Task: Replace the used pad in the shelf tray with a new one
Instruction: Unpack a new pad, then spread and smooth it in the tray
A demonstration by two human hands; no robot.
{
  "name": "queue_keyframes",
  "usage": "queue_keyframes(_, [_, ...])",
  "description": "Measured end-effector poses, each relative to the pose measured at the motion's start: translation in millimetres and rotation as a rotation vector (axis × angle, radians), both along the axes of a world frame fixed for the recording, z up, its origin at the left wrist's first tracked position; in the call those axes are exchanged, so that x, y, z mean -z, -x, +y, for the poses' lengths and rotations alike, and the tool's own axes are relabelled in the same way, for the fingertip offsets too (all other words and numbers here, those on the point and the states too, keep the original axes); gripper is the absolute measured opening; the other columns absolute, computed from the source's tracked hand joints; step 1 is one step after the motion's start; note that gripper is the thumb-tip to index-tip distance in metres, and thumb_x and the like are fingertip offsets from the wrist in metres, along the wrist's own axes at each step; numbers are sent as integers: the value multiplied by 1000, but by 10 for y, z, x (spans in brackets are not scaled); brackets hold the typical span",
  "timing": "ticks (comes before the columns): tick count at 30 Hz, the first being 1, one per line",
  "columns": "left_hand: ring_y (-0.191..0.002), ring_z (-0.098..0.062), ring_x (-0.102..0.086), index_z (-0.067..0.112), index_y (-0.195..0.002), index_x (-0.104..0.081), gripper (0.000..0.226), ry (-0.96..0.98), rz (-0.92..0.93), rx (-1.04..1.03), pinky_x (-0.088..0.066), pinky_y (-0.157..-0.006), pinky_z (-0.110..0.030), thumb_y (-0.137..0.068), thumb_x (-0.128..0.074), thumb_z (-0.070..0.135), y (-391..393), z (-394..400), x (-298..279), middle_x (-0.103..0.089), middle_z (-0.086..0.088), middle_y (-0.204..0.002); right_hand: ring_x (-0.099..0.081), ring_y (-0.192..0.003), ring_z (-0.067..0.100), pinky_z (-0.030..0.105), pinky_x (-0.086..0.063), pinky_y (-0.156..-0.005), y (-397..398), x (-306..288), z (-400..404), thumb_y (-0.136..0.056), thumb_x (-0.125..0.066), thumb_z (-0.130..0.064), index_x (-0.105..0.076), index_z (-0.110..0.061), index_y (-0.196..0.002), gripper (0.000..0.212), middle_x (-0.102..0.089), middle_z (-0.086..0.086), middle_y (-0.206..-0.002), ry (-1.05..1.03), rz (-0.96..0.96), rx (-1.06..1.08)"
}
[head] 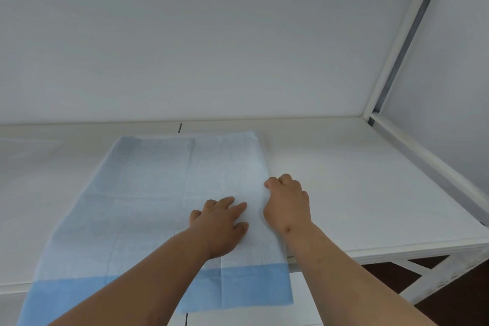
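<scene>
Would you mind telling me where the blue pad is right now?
In the head view, the blue pad lies left of centre on the white shelf, its near end overhanging the front edge, under both hands.

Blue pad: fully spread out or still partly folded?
Partly folded, it seems. The blue pad lies flat with crease lines; the right hand pinches its right edge, the left hand presses it.

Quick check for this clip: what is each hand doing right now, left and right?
Left hand: open, fingers flat, pressing on the blue pad.
Right hand: fingers curled at the pad's right edge, apparently pinching it.
</scene>
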State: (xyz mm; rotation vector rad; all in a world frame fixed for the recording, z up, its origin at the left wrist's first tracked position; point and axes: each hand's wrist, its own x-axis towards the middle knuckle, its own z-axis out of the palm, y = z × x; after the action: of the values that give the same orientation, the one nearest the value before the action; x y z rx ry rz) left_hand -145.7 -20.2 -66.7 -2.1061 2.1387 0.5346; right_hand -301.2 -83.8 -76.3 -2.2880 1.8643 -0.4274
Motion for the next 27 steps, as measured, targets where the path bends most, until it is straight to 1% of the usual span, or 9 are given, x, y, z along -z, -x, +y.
queue_keyframes(3, [-149, -20, 6, 42, -151, -1, 63, -30, -46, 14, -4, -119, -49, -95, -20, 63, -75, -8, 61, 9, 10, -162, -36, -127, 23, 35, -34, -101, -17, 50, -30, -83, -40, -7, -52, -21, -126, 47, -35, -2, -145, -79, 42, -59])
queue_keyframes(6, [-147, -17, 18, 42, -151, 7, 65, -121, -58, 40, 5, -118, -53, -94, -15, 65, -107, -45, 86, 20, 10, -159, -15, -145, 23, 40, -18, -117, -39, 43, -41, -83, -39, -10, -58, -18, -115, 37, -19, -3, -158, -73, 107, -97])
queue_keyframes(8, [-148, -16, 16, 44, -150, 4, 65, -140, -44, 38, 3, -118, -52, -93, -18, 67, -126, -93, 58, 18, 12, -160, -2, -149, 22, 42, -5, -121, -66, 11, -50, -85, -41, -11, -58, -18, -113, 33, -8, -3, -162, -22, 146, -142])
queue_keyframes(10, [-149, -17, 6, 47, -150, -5, 64, -95, -34, 13, -5, -118, -50, -92, -23, 68, -170, -139, 24, 8, 14, -161, 3, -150, 20, 42, 2, -122, -94, -2, -63, -89, -41, -12, -51, -16, -129, 42, -4, -1, -163, -11, 200, -202])
queue_keyframes(12, [-149, -18, 1, 46, -150, -8, 62, -36, -26, -34, -8, -117, -47, -93, -24, 65, -229, -159, 38, 4, 13, -161, 2, -150, 20, 44, 5, -121, -118, 1, -75, -92, -37, -15, -39, -13, -142, 51, -10, 3, -162, -48, 279, -228])
queue_keyframes(16, [-148, -18, 16, 41, -151, 4, 65, -69, -66, -19, 3, -119, -49, -95, -18, 64, -277, -154, 138, 18, 8, -160, -5, -150, 21, 47, 9, -120, -172, -24, -100, -88, -39, -17, -40, -11, -140, 52, -28, 8, -155, -41, 338, -231])
queue_keyframes(20, [-148, -16, 15, 41, -151, 4, 64, -42, -35, -36, 3, -119, -51, -96, -22, 60, -288, -171, 135, 19, 10, -160, 4, -150, 21, 48, 9, -120, -204, 3, -81, -89, -35, -16, -33, -11, -145, 56, -13, 9, -161, -16, 294, -188])
queue_keyframes(24, [-148, -15, 13, 40, -152, 0, 58, 59, -66, -39, 4, -119, -51, -98, -20, 52, -282, -137, 144, 13, 9, -161, -13, -148, 20, 52, 9, -119, -210, -40, -98, -88, -35, -18, -50, -14, -129, 43, -43, 4, -143, -83, 328, -211])
queue_keyframes(27, [-149, -16, 10, 39, -152, -3, 58, 27, -68, -40, 5, -118, -52, -98, -17, 55, -281, -140, 135, 8, 9, -162, -22, -146, 18, 53, 10, -118, -222, -116, -87, -88, -36, -17, -56, -16, -121, 39, -55, 1, -131, -93, 342, -209])
